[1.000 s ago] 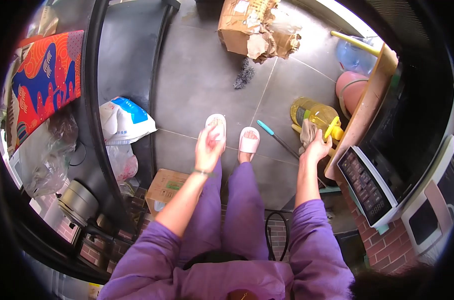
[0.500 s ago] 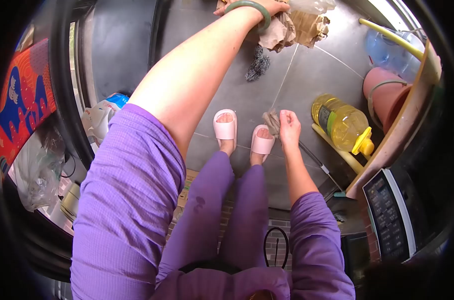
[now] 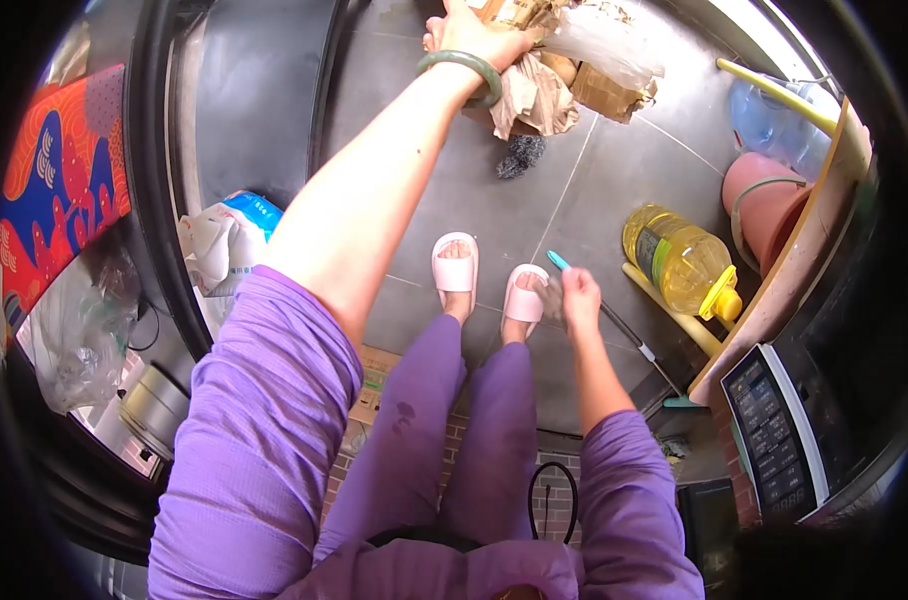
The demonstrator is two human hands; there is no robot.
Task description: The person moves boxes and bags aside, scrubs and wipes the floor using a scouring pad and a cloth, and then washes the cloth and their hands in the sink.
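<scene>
So my right hand [image 3: 581, 297] is pinching a wrinkled greyish scrap [image 3: 549, 298], which is looking pretty blurry and hanging out past my fingers; in this view it's overlapping one of my pink slippers [image 3: 454, 270]; my left hand [image 3: 479, 36] is reaching way out front with its fingers spread over a cardboard box [image 3: 516, 14], and the top edge is cutting off a fingertip, so I can't tell if I'm actually gripping anything there; crumpled brown paper [image 3: 540, 100] is sitting right by that wrist, where I'm wearing a green bangle [image 3: 474, 64]; a dark fuzzy clump [image 3: 519, 157] is lying on the tiles just below the paper; a teal-tipped pole [image 3: 624, 328] is running past my right hand; further right, a jug of yellow oil [image 3: 686, 265] is lying on its side, with a pink bucket [image 3: 769, 205] resting near it
</scene>
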